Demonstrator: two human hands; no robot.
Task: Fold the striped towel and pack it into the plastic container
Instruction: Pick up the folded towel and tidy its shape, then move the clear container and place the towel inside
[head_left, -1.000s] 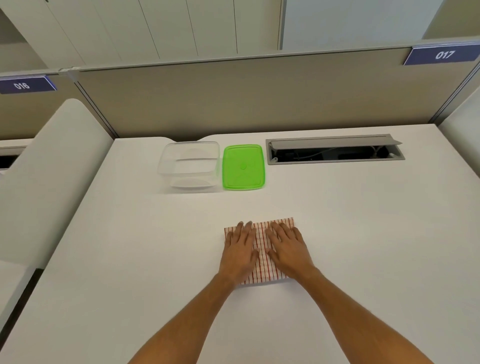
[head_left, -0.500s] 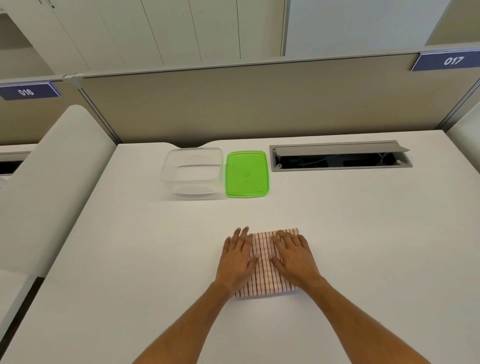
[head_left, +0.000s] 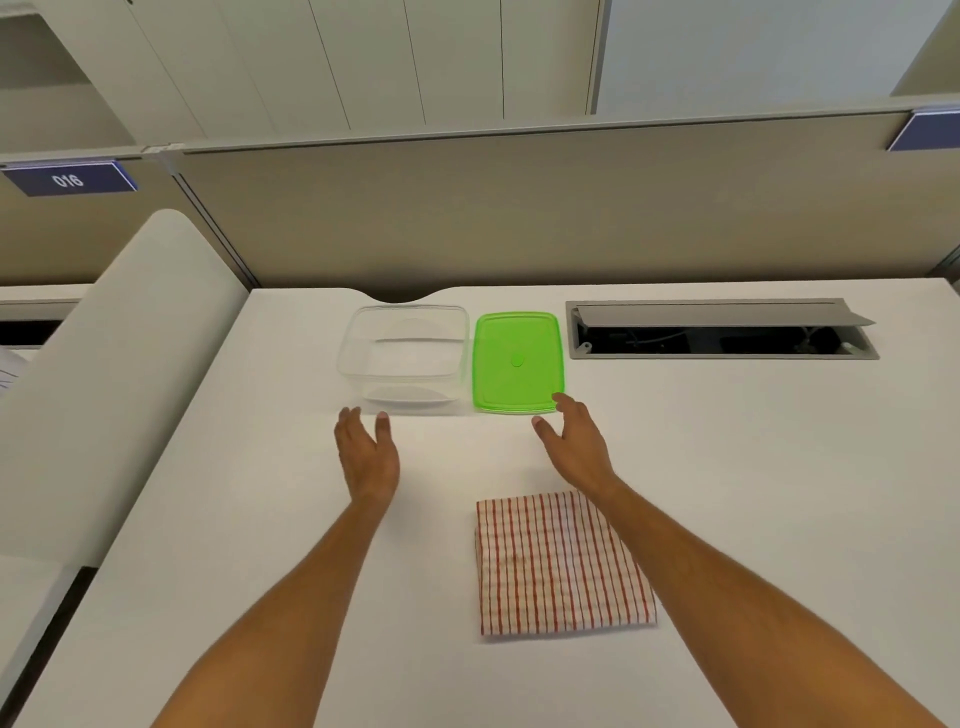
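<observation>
The red-and-white striped towel (head_left: 558, 564) lies folded into a flat rectangle on the white desk, near me and right of centre. Nothing touches it. Farther back stands the clear plastic container (head_left: 405, 358), uncovered and empty, with its green lid (head_left: 518, 362) lying flat just to its right. My left hand (head_left: 366, 454) hovers open just in front of the container's near left corner. My right hand (head_left: 574, 447) is open too, its fingertips at the lid's near right corner. Both hands hold nothing.
A grey cable hatch (head_left: 722, 330) with its flap raised is set into the desk at the back right. A beige partition wall (head_left: 519, 208) closes the far edge. A white curved divider (head_left: 104, 374) borders the left side.
Both hands have lifted off the folded towel and moved forward and apart toward the container and lid. The towel stays flat on the desk.
</observation>
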